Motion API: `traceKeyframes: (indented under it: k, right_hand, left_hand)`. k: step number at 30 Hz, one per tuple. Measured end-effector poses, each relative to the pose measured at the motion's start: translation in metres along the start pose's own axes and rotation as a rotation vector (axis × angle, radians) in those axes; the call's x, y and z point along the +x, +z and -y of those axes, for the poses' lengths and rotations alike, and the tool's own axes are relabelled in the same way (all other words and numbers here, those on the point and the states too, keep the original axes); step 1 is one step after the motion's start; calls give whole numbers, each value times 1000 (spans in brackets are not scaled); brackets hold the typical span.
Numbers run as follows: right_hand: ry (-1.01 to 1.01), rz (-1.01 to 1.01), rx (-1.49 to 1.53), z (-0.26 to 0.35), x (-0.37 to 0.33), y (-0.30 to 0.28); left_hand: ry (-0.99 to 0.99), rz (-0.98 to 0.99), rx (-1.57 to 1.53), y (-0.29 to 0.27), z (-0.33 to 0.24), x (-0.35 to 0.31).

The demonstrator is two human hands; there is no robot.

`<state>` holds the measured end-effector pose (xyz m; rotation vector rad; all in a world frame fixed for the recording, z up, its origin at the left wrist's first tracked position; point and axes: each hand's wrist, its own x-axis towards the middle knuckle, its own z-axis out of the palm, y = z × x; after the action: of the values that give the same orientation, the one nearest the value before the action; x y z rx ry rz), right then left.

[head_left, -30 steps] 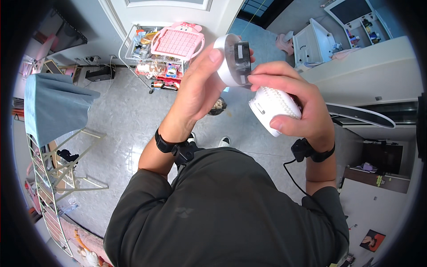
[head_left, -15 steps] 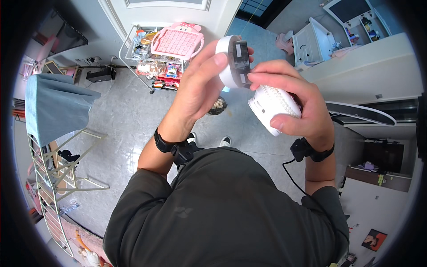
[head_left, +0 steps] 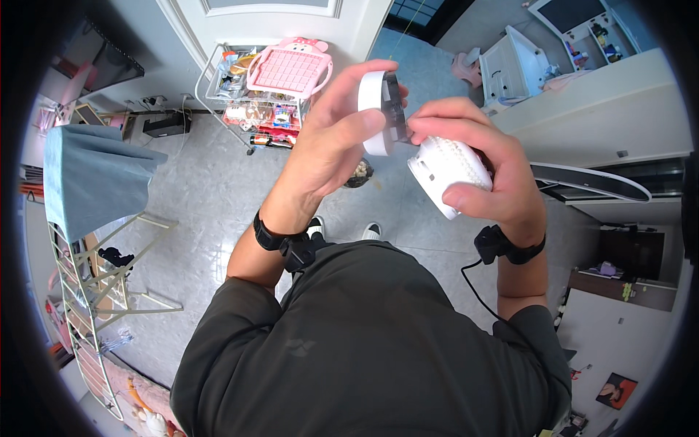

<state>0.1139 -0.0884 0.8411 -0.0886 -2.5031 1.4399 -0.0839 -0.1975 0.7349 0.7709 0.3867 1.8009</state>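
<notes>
My left hand (head_left: pixel 331 142) is closed on a round white piece (head_left: pixel 373 113) with a dark face that bears small pale patches. Thumb and fingers pinch its white rim, and the dark side faces my right hand (head_left: pixel 502 156). That hand is wrapped around a rounded white casing (head_left: pixel 443 178) with rows of pearl-like beads and a small slot near its edge. My right fingertips come close to the dark side of the round piece; whether they touch it I cannot tell. Both things are held up in the air. Their exact kind does not show.
A wire trolley (head_left: pixel 207 91) with packets and a pink basket (head_left: pixel 291 69) stands by the white door. To the left is a drying rack (head_left: pixel 138 309) with a blue cloth (head_left: pixel 102 175). A dark bin (head_left: pixel 360 175) is on the floor beyond my feet. A white cabinet (head_left: pixel 513 65) stands far right.
My left hand has turned the round white piece a little and brought it slightly lower, so its dark face appears narrower. The right hand and casing have hardly shifted.
</notes>
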Motion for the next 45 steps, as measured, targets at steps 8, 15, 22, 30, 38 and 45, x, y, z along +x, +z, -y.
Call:
traceKeyframes:
  k: [8, 15, 22, 30, 38, 45]
  right_hand:
    - [35, -17, -93, 7, 1, 7]
    - [152, 29, -35, 5, -1, 5]
    - [126, 13, 197, -20, -8, -11]
    - [111, -161, 321, -36, -16, -9]
    - [34, -361, -441, -28, 7, 2]
    - [-251, -499, -1039, -44, 33, 9]
  left_hand:
    - [-27, -49, 25, 3, 3, 2]
    - [-22, -113, 199, 2, 9, 5]
    - [-67, -97, 148, -1, 8, 9]
    - [-106, -27, -33, -5, 17, 15]
    - [-155, -44, -114, -8, 23, 20]
    - [-178, -126, -159, -6, 20, 18]
